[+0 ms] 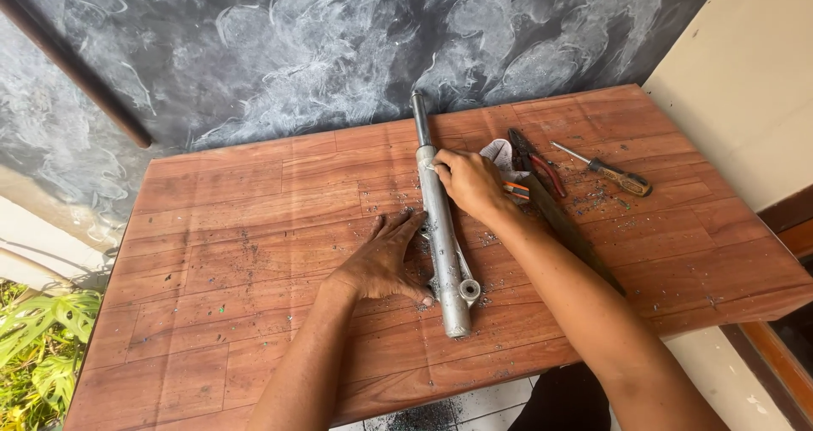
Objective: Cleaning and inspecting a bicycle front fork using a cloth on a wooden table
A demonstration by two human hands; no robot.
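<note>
A long metal fork tube [442, 236] lies on the wooden table [254, 228], between the two hands. Its lower body is dull grey cast metal, round and a little rough, with a small lug and a round hole near the end closest to the person. The upper part is a thinner, darker, smooth rod that points toward the wall.

The left hand [385, 262] rests flat on the table just to the left of the tube. Its fingers are spread a little and point away from the person, and the thumb lies against the lower part of the tube. The right hand [468, 181] is placed over the tube higher up, near the place where the grey body meets the thin rod. Its fingers are curled around the tube and press on it.

Just behind the right hand there is a white crumpled cloth [501, 156]. To the right of that hand lie pliers [533, 162] with red handles, and further right a screwdriver [605, 170] with a brown ribbed handle and a thin steel shaft.

The table has a reddish plank pattern, worn, with small dark crumbs and metal bits scattered on it. The wall [296, 50] behind is dark grey with white chalky smears.
</note>
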